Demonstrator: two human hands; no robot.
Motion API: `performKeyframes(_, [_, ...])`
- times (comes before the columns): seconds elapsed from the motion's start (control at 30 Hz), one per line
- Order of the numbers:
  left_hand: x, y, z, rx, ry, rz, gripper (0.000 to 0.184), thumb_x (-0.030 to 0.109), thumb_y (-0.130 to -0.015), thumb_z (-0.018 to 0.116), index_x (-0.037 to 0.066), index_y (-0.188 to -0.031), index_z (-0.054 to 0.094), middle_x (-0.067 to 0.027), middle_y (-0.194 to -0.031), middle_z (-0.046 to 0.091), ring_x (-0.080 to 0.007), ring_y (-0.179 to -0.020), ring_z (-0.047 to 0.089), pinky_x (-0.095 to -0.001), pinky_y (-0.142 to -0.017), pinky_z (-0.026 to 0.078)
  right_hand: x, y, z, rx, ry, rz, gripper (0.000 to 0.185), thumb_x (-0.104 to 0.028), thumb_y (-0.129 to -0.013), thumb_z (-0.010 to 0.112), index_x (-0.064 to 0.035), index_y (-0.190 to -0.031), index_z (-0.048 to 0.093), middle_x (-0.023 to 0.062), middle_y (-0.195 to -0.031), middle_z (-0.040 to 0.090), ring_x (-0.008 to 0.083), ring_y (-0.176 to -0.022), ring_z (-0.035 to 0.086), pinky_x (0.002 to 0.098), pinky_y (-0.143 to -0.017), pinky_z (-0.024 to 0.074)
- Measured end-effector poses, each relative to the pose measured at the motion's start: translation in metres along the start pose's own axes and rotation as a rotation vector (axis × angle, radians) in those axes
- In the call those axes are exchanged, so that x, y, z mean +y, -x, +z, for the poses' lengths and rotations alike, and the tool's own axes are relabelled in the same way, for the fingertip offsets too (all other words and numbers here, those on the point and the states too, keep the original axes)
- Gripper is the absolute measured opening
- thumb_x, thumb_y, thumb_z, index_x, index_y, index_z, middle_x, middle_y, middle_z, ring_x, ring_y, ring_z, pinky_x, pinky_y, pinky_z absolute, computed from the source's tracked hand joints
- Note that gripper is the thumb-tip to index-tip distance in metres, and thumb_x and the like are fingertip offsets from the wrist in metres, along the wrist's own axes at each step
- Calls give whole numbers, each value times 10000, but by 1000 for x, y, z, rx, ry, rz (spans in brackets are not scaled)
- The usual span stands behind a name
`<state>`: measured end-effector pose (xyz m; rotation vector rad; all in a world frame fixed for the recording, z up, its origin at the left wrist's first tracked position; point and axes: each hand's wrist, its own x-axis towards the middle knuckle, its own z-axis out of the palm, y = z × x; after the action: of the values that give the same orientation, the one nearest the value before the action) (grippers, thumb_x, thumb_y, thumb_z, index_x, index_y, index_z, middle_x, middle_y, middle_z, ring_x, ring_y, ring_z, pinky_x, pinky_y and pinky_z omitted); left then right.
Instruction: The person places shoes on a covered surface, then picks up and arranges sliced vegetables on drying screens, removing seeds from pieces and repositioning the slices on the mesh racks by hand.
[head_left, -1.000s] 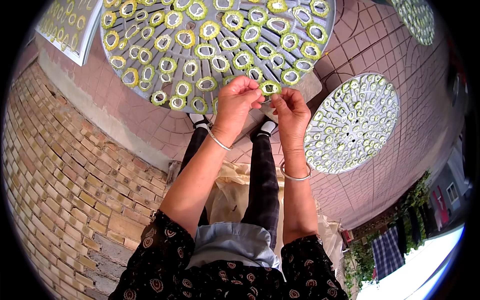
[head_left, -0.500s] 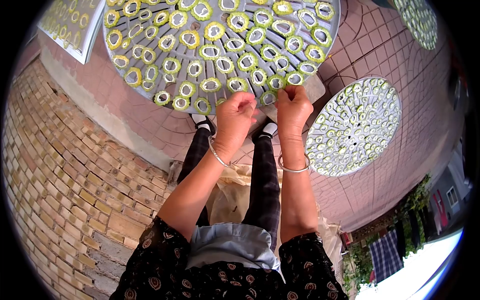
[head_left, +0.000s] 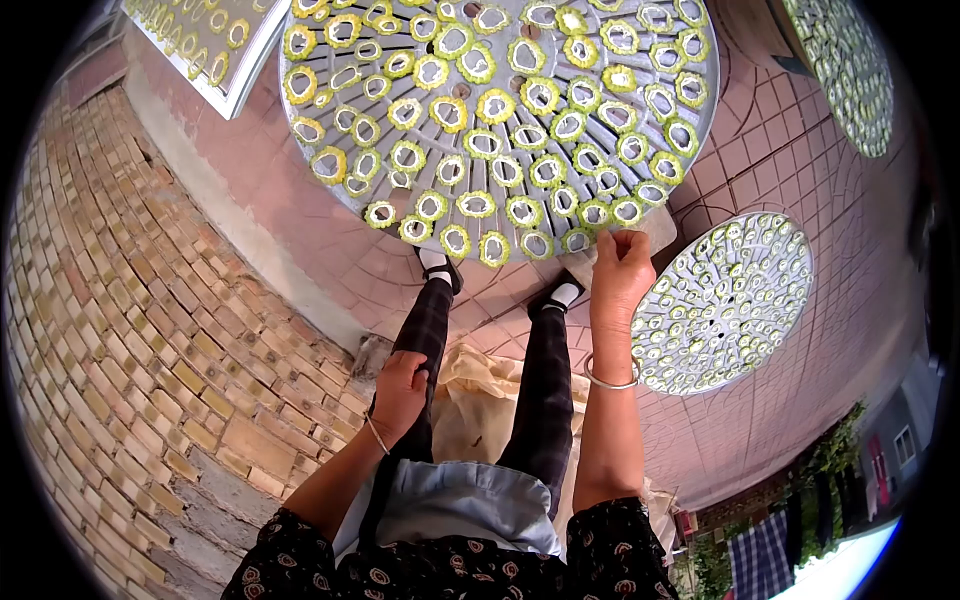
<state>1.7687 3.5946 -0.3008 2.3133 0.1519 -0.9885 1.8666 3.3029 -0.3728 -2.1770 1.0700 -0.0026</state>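
Observation:
Rings of green and yellowing bitter melon (head_left: pixel 524 211) lie spread over a large round slatted tray (head_left: pixel 330 206) in front of me. At the tray's near right edge is my right hand (head_left: pixel 624 272), its fingers pinched together close to the outermost rings. Whatever is between those fingertips is hidden. My left hand (head_left: pixel 402 390) is down by my left thigh, away from the tray, with curled fingers. I cannot see whether it holds anything. A bangle circles each wrist.
A second round tray of melon rings (head_left: pixel 722 300) stands to the right, and another (head_left: pixel 845 70) at the upper right. A white-framed rack (head_left: pixel 235 100) with rings is at upper left. A brick wall (head_left: pixel 150 330) runs along the left. Pale cloth (head_left: pixel 470 395) lies between my legs.
My left hand has drawn back from the tray's near edge to my left thigh. My right hand stays at the edge, still pinched. The view has shifted, showing more of the tray.

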Motion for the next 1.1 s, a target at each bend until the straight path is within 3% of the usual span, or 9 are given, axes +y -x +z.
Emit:
performKeyframes(0.1, [-17, 27, -6, -25, -98, 15, 204, -9, -724, 605, 1, -921, 555, -178, -893, 573, -383, -860, 538, -429, -747, 455, 1, 9, -3, -28, 3, -26, 166, -105, -778, 679, -15, -771, 539, 114, -605, 594, 234, -509, 569, 336, -515, 457])
performKeyframes(0.4, [-24, 67, -6, -50, 11, 5, 170, 27, -722, 608, 24, -891, 605, -159, -895, 589, -344, -872, 557, -411, -764, 460, -32, 51, -33, -148, -60, -60, 136, -59, -769, 653, -14, -734, 529, 101, -585, 578, 196, -501, 556, 325, -522, 461])
performKeyframes(0.57, [-12, 74, -39, 8, 133, 63, 119, 38, -733, 569, 14, -840, 615, -168, -833, 592, -339, -816, 572, -417, -725, 465, -77, 70, -66, -170, -51, -157, 125, -47, -766, 644, -10, -729, 531, 110, -590, 575, 213, -502, 552, 333, -521, 459])
performKeyframes(0.6, [-9, 75, -50, 16, 152, 69, 114, 51, -737, 570, 16, -836, 615, -164, -830, 594, -341, -812, 573, -420, -729, 462, -82, 75, -71, -151, -67, -167, 108, -60, -750, 641, -8, -732, 547, 75, -597, 575, 133, -514, 511, 297, -507, 447])
performKeyframes(0.8, [-4, 75, -119, 124, 186, 121, 135, 83, -733, 586, 16, -846, 613, -175, -845, 605, -346, -832, 580, -424, -751, 465, -103, 119, -122, -181, 3, -213, 84, -54, -741, 623, -13, -722, 553, 62, -584, 572, 119, -501, 522, 285, -489, 452])
performKeyframes(0.9, [-5, 73, -153, 190, 208, 206, 128, 68, -722, 580, 9, -834, 601, -178, -827, 612, -350, -796, 589, -429, -730, 473, -116, 147, -152, -232, 9, -53, 75, -49, -706, 624, -17, -713, 556, 100, -582, 576, 187, -501, 546, 325, -510, 461])
performKeyframes(0.93, [-9, 69, -162, 246, 186, 249, 118, 60, -724, 585, 5, -826, 603, -173, -825, 617, -343, -773, 597, -411, -706, 482, -118, 155, -160, -161, 102, -193, 76, -61, -707, 612, -8, -707, 557, 95, -561, 572, 174, -468, 537, 323, -482, 460])
performKeyframes(1.1, [-25, 79, -198, 329, 210, 244, 93, 69, -711, 575, 0, -772, 577, -169, -748, 606, -362, -736, 584, -432, -679, 473, -119, 178, -188, -247, -80, 32, 60, -25, -735, 580, 25, -740, 548, 90, -598, 592, 107, -405, 499, 254, -349, 423])
